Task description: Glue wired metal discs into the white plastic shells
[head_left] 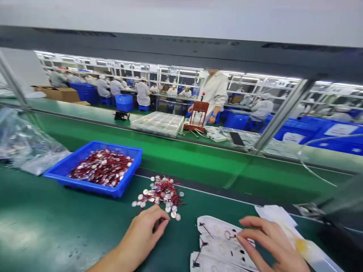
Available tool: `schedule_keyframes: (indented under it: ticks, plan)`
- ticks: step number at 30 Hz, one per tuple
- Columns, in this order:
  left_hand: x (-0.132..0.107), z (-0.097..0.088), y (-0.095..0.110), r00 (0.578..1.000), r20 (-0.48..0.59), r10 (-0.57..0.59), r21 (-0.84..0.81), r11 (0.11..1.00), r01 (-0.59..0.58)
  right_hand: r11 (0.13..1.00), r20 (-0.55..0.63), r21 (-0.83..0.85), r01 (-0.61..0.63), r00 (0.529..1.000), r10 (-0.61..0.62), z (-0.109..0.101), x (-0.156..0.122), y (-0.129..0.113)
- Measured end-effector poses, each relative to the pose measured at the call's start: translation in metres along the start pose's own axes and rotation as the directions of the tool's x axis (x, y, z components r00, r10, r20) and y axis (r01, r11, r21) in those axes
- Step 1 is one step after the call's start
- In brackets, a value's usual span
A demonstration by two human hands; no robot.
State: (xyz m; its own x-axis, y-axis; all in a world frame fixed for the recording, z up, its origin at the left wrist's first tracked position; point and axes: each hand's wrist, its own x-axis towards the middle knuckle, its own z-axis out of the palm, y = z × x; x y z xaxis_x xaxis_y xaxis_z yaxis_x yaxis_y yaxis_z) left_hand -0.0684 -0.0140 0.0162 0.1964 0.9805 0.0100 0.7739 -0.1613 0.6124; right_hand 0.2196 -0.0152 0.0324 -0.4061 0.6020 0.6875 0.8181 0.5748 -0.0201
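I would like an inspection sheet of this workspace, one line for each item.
Surface: green bench mat with a green conveyor belt behind it.
Job's things: loose pile of silver discs with red wires; white sheets with a ring-shaped part on top.
Clutter: blue tray full of the same discs; clear plastic bag at far left.
Grippers: left hand fingers curled at the pile's near edge; right hand fingers pressing on the white sheets.
Cables: thin clear line looping at right.
Surroundings: stack of clear trays, red fixture, workers in white coats.
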Motion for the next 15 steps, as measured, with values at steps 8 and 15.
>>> schedule_keyframes:
  ticks: [8,15]
  plan:
    - [0.026,0.031,-0.004,0.966,0.045,0.256,0.292,0.921,-0.258,0.918,0.255,0.076,-0.388,0.898,0.358,0.013,-0.016,-0.012]
    - [0.017,0.03,-0.006,0.942,-0.059,0.331,0.088,0.942,-0.325,0.819,0.415,0.112,-0.562,0.776,0.476,0.023,-0.013,-0.006]
